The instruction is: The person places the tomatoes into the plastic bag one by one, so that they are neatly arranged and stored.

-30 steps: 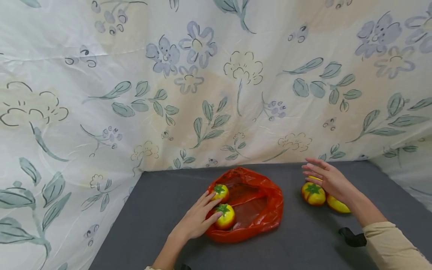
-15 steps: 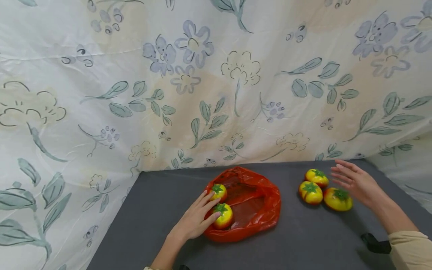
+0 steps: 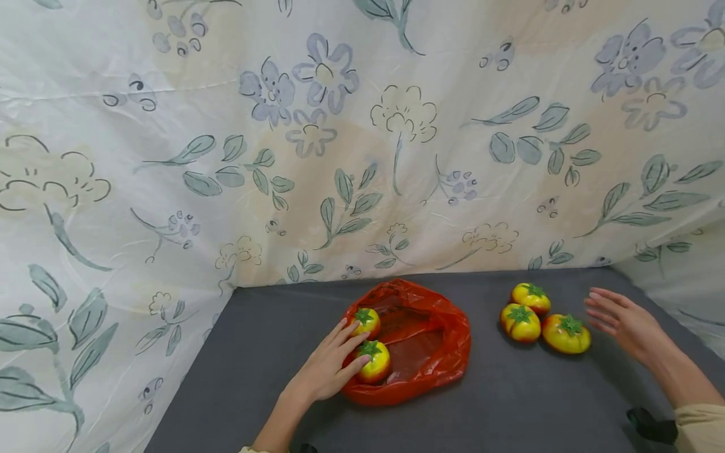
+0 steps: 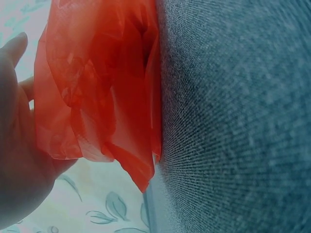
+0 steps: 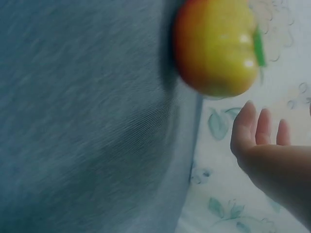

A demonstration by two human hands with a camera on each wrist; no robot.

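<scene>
A red plastic bag (image 3: 425, 352) lies open on the grey table (image 3: 510, 396) with two yellow-red toy tomatoes (image 3: 373, 361) at its left rim. My left hand (image 3: 331, 365) rests flat with straight fingers touching both of them; the left wrist view shows the bag (image 4: 107, 97) beside my palm (image 4: 17, 145). Three more tomatoes (image 3: 521, 322) sit in a cluster to the right. My right hand (image 3: 623, 324) hovers open just right of that cluster, holding nothing. The right wrist view shows one tomato (image 5: 218, 46) and my straight fingers (image 5: 252, 131).
A flower-printed sheet (image 3: 340, 138) hangs behind the table and along both sides. A small black object (image 3: 651, 425) lies near the front right by my sleeve.
My right hand has pulled back to the right, off the three tomatoes, which now all show. The left hand has stayed on the bag's tomatoes.
</scene>
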